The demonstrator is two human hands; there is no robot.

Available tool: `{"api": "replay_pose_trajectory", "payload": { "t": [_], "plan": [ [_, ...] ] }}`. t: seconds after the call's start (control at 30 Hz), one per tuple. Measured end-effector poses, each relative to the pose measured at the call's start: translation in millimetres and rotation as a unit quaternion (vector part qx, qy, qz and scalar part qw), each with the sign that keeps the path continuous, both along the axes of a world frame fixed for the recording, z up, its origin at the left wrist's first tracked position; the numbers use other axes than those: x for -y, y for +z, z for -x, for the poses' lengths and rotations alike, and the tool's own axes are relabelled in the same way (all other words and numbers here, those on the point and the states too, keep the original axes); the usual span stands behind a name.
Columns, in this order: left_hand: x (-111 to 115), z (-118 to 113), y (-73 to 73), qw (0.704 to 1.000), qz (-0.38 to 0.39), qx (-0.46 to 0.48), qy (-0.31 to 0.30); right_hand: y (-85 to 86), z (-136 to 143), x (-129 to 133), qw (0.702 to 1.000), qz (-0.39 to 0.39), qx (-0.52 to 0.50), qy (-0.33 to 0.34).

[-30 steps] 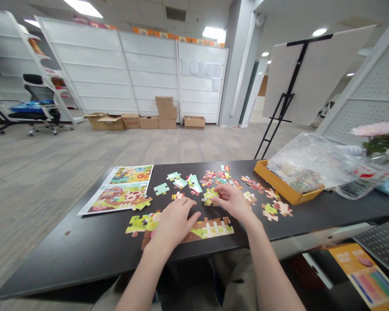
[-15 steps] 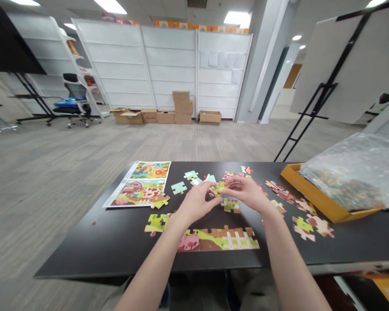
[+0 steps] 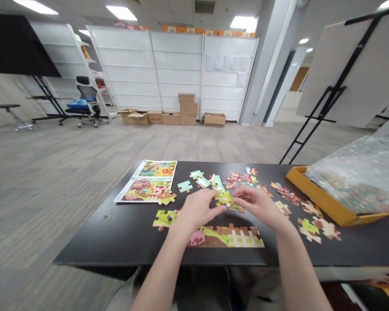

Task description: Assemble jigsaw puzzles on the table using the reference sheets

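Observation:
A yellow-green jigsaw puzzle piece [image 3: 223,198] is between my two hands, above the black table. My left hand [image 3: 199,210] has its index fingertip at the piece's left edge, with the thumb lower and in front. My right hand [image 3: 257,205] pinches at its right edge with curled fingers. Just below and behind it, another green-brown piece [image 3: 236,207] is partly hidden. Nearer me lies a joined strip [image 3: 227,236] with a pink pig, a path and a white fence. A green joined section [image 3: 164,219] lies left of my left hand, which partly covers it.
A printed picture sheet [image 3: 149,185] lies at the table's left. Light-blue pieces [image 3: 184,186] and red barn pieces [image 3: 238,178] are at the back. Cow-patterned pieces [image 3: 326,227] lie right, beside a yellow box tray [image 3: 327,198] holding a clear plastic bag [image 3: 359,172].
My hands and the yellow-green piece have come slightly lower and nearer me. More of the light-blue and red pieces behind them shows. The camera view has shifted a little left.

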State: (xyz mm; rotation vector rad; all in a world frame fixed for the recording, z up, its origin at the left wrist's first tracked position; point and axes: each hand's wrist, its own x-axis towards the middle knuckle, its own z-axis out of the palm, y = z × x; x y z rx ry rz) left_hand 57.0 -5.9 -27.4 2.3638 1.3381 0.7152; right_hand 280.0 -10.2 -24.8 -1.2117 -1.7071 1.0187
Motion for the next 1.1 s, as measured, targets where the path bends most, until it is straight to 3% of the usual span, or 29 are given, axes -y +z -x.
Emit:
{"api": "replay_pose_trajectory", "payload": {
  "t": [0.1, 0.2, 0.27, 0.4, 0.5, 0.67, 0.73, 1.1],
  "plan": [
    [-2, 17, 5.4, 0.998, -0.047, 0.017, 0.041, 1.7, -18, 5, 0.998, -0.032, 0.026, -0.049],
    [-9, 37, 8.2, 0.982, -0.105, 0.071, 0.139, -0.9, -36, 5, 0.988, -0.063, 0.089, -0.113],
    [-13, 46, 7.1, 0.974, -0.118, 0.090, 0.171, -5.2, -43, 3, 0.975, -0.080, 0.155, -0.137],
    [-14, 48, 0.5, 0.969, -0.145, 0.057, 0.191, -13.7, -41, 0, 0.964, -0.081, 0.227, -0.111],
    [-11, 41, -2.8, 0.977, -0.116, 0.006, 0.179, -16.3, -34, 1, 0.965, -0.069, 0.239, -0.079],
    [-8, 30, -0.8, 0.997, -0.033, -0.069, 0.032, -18.0, -28, 2, 0.957, -0.045, 0.278, -0.076],
    [-8, 25, 0.5, 0.997, -0.013, -0.081, 0.006, -18.7, -28, 1, 0.954, -0.041, 0.286, -0.082],
    [-10, 22, 6.7, 0.979, 0.023, -0.190, 0.070, -20.1, -24, 4, 0.967, -0.030, 0.244, -0.071]
  ]
}}
